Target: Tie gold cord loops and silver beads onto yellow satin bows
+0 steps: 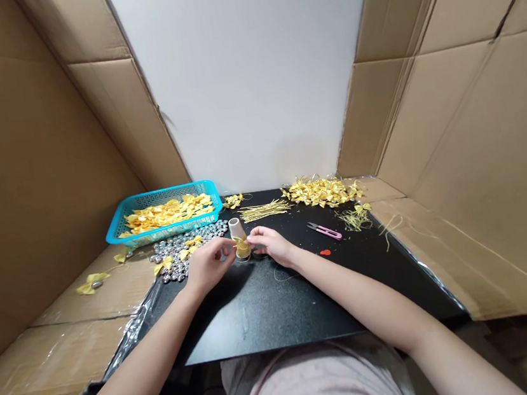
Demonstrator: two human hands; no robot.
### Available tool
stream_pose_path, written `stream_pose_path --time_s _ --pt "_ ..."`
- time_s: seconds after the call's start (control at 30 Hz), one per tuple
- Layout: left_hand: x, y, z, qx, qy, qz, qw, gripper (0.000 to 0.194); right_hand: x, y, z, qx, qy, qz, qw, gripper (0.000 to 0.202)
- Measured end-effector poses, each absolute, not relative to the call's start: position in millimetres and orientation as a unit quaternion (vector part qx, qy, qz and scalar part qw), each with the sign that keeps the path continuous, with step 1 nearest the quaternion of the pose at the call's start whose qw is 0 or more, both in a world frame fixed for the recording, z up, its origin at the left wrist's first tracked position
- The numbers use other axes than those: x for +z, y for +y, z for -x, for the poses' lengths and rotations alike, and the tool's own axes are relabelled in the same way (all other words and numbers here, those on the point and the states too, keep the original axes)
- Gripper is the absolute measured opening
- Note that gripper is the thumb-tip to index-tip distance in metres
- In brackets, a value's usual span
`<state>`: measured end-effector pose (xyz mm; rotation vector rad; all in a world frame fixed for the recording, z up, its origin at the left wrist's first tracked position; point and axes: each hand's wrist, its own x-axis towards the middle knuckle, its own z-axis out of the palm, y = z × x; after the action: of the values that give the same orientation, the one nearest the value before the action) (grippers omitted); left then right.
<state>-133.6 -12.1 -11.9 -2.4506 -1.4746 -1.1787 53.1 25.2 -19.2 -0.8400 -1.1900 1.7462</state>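
Note:
A cone-shaped thread spool (pixel 236 226) with a pale top stands upright on the black table. Right in front of it, a small yellow ribbon bow (pixel 241 245) is held between my two hands. My left hand (pixel 211 263) pinches it from the left with thumb and fingers closed. From the other side, the fingertips of my right hand (pixel 271 245) are closed on it too. A thin thread (pixel 285 278) trails onto the table below my right wrist. Whether my fingertips also grip thread is too small to tell.
Left: a turquoise basket (pixel 168 232) of yellow bows, silver beads (pixel 207 232) and loose bows (pixel 92 284). Behind: gold twist ties (pixel 265 210). Right: a bow pile (pixel 323 191), pink thread snips (pixel 325 231), thread scraps (pixel 355 219), a red piece (pixel 325 252). Cardboard walls (pixel 481 132) flank the table.

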Motion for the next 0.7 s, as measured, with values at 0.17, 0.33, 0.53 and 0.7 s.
stream_pose_path --time_s 0.17,0.33,0.53,0.7 --pt "-10.6 -13.2 130.9 -0.377 -0.436 0.816 0.050 0.014 -20.4 20.2 -51.6 0.688 -0.494 0.305 0.435 0.047" --pt "-12.5 -12.1 129.3 -0.355 -0.399 0.844 0.050 0.020 -17.9 19.2 -54.2 0.683 -0.500 0.305 0.435 0.046" --pt "-17.6 -5.6 132.9 -0.322 -0.412 0.849 0.073 0.025 -16.8 20.9 -57.4 0.690 -0.491 0.318 0.426 0.046" --pt "-18.1 -3.3 133.9 -0.311 -0.427 0.846 0.072 0.027 -15.4 20.8 -59.9 0.698 -0.487 0.320 0.415 0.042"
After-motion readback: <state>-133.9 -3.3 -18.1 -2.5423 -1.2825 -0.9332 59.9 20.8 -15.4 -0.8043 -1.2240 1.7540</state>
